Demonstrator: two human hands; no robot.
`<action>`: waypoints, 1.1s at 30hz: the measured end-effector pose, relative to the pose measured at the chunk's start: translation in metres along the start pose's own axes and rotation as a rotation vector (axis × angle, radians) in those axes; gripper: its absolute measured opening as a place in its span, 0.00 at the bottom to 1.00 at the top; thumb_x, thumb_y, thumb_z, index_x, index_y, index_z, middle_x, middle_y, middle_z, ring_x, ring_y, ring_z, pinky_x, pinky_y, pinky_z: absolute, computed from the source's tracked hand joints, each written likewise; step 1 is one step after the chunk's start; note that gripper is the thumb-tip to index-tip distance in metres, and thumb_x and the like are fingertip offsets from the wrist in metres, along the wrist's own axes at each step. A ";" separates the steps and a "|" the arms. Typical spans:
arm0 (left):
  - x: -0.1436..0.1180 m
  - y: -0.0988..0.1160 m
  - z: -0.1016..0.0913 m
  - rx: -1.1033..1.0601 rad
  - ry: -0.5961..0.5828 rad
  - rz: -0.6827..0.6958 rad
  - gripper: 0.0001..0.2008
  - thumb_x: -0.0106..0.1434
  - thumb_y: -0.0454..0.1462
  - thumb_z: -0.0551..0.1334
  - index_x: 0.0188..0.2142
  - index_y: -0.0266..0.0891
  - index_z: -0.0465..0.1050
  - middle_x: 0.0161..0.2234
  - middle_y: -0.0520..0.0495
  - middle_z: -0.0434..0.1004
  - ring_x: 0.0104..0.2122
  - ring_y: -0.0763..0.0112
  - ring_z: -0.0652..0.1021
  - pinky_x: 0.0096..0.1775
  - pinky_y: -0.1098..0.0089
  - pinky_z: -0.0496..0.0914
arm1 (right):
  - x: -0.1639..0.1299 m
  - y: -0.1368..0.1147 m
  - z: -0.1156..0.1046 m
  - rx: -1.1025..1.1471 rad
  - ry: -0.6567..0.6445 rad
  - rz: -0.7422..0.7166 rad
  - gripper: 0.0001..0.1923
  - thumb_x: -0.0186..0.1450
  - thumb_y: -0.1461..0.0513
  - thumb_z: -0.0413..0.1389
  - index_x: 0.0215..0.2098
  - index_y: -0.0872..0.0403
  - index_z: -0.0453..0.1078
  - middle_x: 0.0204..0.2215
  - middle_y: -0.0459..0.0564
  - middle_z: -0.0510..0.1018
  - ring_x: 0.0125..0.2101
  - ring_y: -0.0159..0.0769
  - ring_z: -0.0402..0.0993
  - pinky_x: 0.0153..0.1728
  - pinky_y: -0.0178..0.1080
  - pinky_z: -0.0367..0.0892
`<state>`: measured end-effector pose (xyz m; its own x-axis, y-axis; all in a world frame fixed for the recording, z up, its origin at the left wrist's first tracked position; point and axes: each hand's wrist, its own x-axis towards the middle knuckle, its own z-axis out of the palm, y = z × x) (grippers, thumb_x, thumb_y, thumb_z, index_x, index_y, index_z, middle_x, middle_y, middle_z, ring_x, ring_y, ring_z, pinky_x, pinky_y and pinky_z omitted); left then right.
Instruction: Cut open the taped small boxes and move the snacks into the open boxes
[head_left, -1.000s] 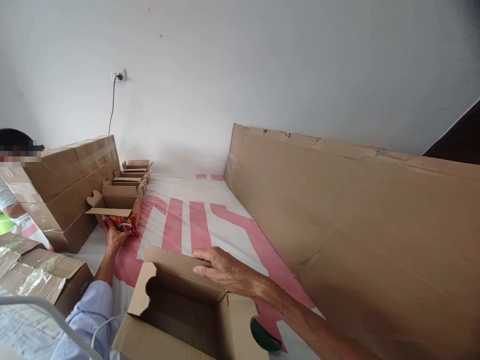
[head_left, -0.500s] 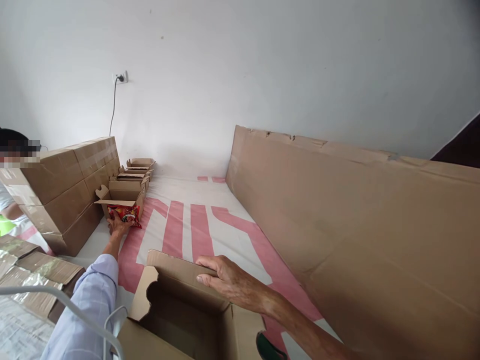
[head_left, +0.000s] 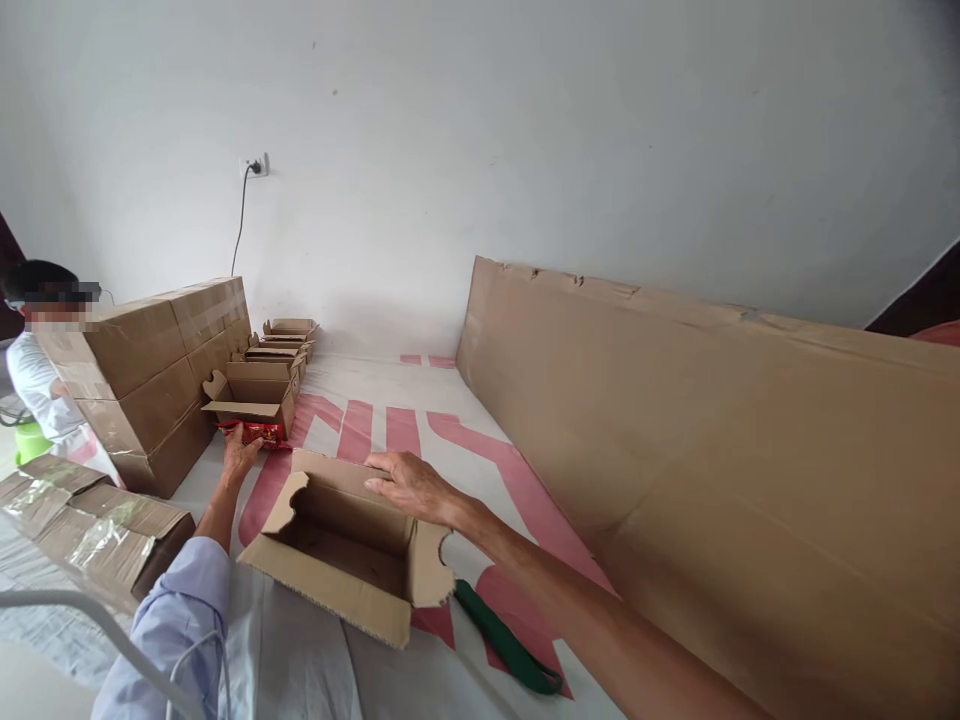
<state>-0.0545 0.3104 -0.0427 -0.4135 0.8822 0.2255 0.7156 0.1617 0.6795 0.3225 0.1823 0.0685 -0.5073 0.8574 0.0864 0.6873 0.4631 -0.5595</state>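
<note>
Head view of a person at work over a white sheet with broad pink stripes [head_left: 352, 440].

Right hand [head_left: 409, 485]: the bare forearm reaches forward from the lower right edge, nearly straight. The hand lies palm down on the far rim of an open brown corrugated cardboard box [head_left: 345, 555], with the fingers [head_left: 379, 463] stretched leftward along the edge and lightly curled over it. It rests on the rim rather than clamping it.

Left hand [head_left: 240, 458]: the arm, in a pale blue sleeve [head_left: 176, 625], extends forward on the left side. The hand lies on the sheet with its fingertips at a red printed foil packet [head_left: 259, 432]. Whether the fingers pinch the packet or only touch it cannot be told.

Open box: it lies near the middle of the sheet, between the two arms, with its mouth upward. Its flaps stand or splay outward, the end flaps have curved cut-outs, and the interior shows bare cardboard.

Red packet: it lies flat on the sheet, just in front of the nearest of a row of small open cardboard cartons [head_left: 259, 390]. The row runs back toward the white wall [head_left: 480, 150].

Surroundings: a stack of large taped brown cartons [head_left: 150, 380] stands left of the row. A tall sheet of brown cardboard [head_left: 712, 450] leans along the right. A dark green strap [head_left: 502, 640] lies on the sheet just right of the open box. Another person [head_left: 37, 370] is partly visible at the far left.
</note>
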 end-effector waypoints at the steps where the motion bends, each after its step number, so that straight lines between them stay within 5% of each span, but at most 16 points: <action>1: 0.000 0.001 -0.002 0.013 -0.011 0.015 0.30 0.63 0.41 0.68 0.63 0.40 0.67 0.61 0.34 0.74 0.66 0.49 0.71 0.61 0.58 0.68 | 0.008 -0.002 0.002 -0.013 -0.001 -0.005 0.09 0.66 0.63 0.55 0.29 0.51 0.60 0.27 0.44 0.67 0.30 0.35 0.63 0.33 0.37 0.52; 5: 0.004 0.012 -0.007 0.105 -0.047 0.033 0.26 0.60 0.42 0.71 0.57 0.42 0.72 0.58 0.36 0.77 0.60 0.48 0.76 0.58 0.58 0.70 | 0.035 -0.009 0.008 -0.024 -0.022 -0.030 0.09 0.66 0.64 0.56 0.28 0.51 0.62 0.27 0.45 0.68 0.30 0.35 0.63 0.33 0.37 0.52; 11: 0.022 0.037 0.003 0.253 -0.043 -0.031 0.28 0.62 0.51 0.69 0.55 0.37 0.75 0.65 0.25 0.66 0.59 0.35 0.75 0.56 0.49 0.70 | 0.051 0.000 0.009 0.002 -0.056 -0.079 0.06 0.66 0.62 0.57 0.30 0.52 0.68 0.29 0.45 0.71 0.31 0.35 0.64 0.34 0.37 0.55; 16: 0.040 0.044 0.008 0.379 -0.028 -0.055 0.30 0.60 0.51 0.71 0.56 0.36 0.78 0.64 0.22 0.66 0.62 0.30 0.72 0.57 0.45 0.69 | 0.057 0.013 0.009 0.084 -0.068 -0.095 0.05 0.66 0.60 0.58 0.33 0.53 0.72 0.29 0.46 0.74 0.32 0.37 0.67 0.36 0.38 0.60; 24: 0.045 0.044 -0.008 0.487 -0.141 0.019 0.32 0.63 0.53 0.69 0.60 0.37 0.77 0.61 0.27 0.75 0.61 0.39 0.75 0.56 0.55 0.71 | 0.061 0.014 0.008 0.122 -0.079 -0.084 0.06 0.65 0.62 0.56 0.30 0.53 0.68 0.26 0.43 0.68 0.30 0.34 0.62 0.32 0.36 0.57; 29: 0.034 0.053 0.000 0.544 -0.149 0.131 0.30 0.61 0.53 0.71 0.57 0.41 0.79 0.64 0.28 0.71 0.66 0.35 0.69 0.61 0.49 0.67 | 0.063 0.013 0.011 0.122 -0.073 -0.096 0.06 0.65 0.63 0.57 0.29 0.53 0.68 0.26 0.42 0.67 0.30 0.34 0.62 0.34 0.36 0.57; 33: 0.042 0.057 0.001 0.581 -0.123 0.093 0.26 0.62 0.49 0.70 0.55 0.38 0.81 0.65 0.25 0.69 0.67 0.29 0.65 0.60 0.41 0.67 | 0.059 0.018 0.009 0.100 -0.071 -0.080 0.05 0.66 0.62 0.57 0.31 0.54 0.70 0.27 0.44 0.70 0.30 0.34 0.64 0.33 0.37 0.57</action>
<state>-0.0304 0.3570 0.0044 -0.2905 0.9435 0.1596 0.9507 0.2656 0.1600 0.2999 0.2392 0.0562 -0.5966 0.7988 0.0777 0.5896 0.5019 -0.6328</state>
